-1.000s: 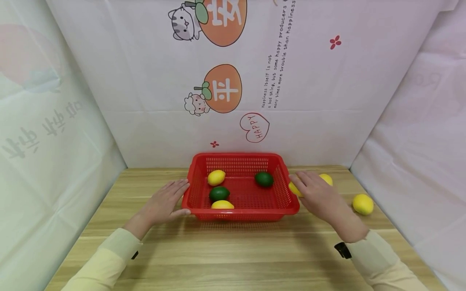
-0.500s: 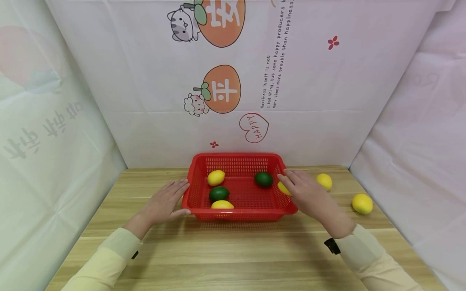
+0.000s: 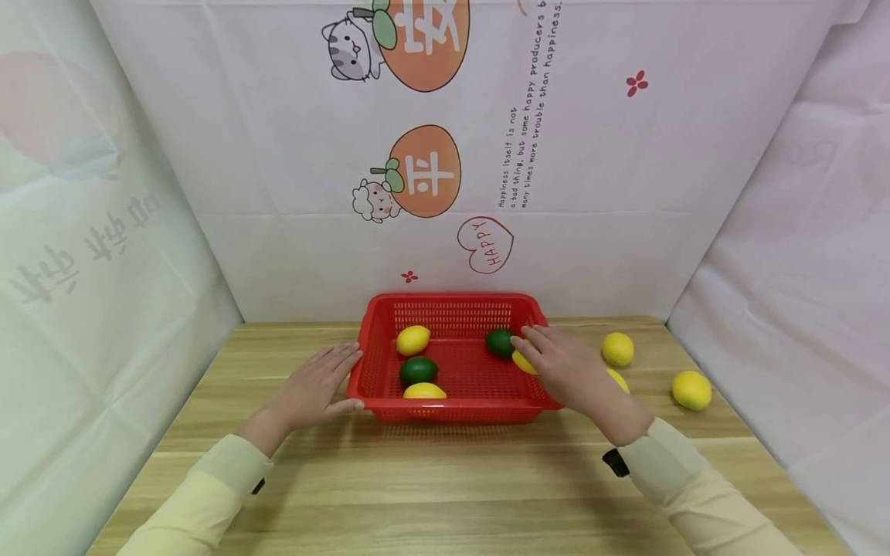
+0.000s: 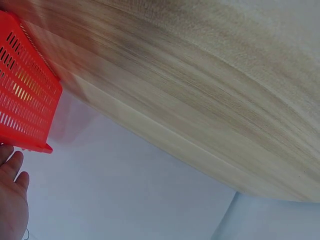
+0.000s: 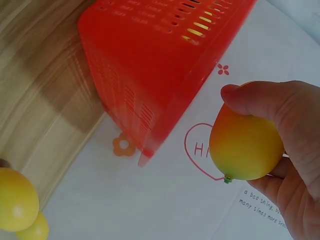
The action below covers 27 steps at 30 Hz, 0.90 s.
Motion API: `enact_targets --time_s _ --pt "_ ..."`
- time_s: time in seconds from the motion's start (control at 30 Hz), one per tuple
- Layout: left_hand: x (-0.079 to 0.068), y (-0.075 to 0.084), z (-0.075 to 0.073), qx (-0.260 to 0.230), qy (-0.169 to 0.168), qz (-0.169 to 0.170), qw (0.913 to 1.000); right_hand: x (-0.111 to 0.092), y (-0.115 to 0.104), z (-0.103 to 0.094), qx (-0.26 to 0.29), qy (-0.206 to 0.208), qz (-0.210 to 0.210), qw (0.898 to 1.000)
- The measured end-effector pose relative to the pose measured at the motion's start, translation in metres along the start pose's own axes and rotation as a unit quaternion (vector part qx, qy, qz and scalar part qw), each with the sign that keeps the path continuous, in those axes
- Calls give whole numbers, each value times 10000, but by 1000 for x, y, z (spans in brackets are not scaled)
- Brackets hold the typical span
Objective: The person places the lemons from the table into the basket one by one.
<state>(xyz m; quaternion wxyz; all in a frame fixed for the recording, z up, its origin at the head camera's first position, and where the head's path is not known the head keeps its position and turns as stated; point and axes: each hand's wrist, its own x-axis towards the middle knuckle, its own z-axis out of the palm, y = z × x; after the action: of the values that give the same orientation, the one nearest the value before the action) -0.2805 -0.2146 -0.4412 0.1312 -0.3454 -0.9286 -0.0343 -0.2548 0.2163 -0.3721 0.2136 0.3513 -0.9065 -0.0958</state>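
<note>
A red plastic basket [image 3: 462, 405] with slotted walls stands on the wooden table. Inside it lie two lemons, one at the back left [image 3: 413, 340] and one at the front [image 3: 425, 391], plus two dark green lime-like fruits, one on the left [image 3: 419, 371] and one on the right [image 3: 499, 343]. My left hand [image 3: 309, 390] rests on the basket's left rim, fingers extended. Over the right rim, my right hand [image 3: 577, 374] grips another lemon [image 5: 246, 147], thumb on one side and fingers on the other. That lemon is partly covered by the hand in the head view.
Right of the basket, three lemons are on the table: one at the back [image 3: 617, 350], one half hidden by my right wrist [image 3: 617, 379], and one farther right [image 3: 691, 390]. A printed white cloth wall [image 3: 313, 255] rises behind the basket, with plain cloth at both sides.
My right hand has moved left with the lemon, from outside the basket's right rim to over its inside, uncovering lemons behind it. The left hand has stayed in place.
</note>
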Motion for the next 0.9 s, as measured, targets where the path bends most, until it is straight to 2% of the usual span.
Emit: enact_targets --time_s 0.17,0.47,0.9 --pt "0 -1 1 2 41 17 10000 8 -2 6 45 -231 63 9997" --pt "0 0 1 4 -41 -36 10000 21 -5 15 375 -383 102 9985" --pt "0 0 1 47 -25 -31 10000 31 -6 28 846 -966 500 9905"
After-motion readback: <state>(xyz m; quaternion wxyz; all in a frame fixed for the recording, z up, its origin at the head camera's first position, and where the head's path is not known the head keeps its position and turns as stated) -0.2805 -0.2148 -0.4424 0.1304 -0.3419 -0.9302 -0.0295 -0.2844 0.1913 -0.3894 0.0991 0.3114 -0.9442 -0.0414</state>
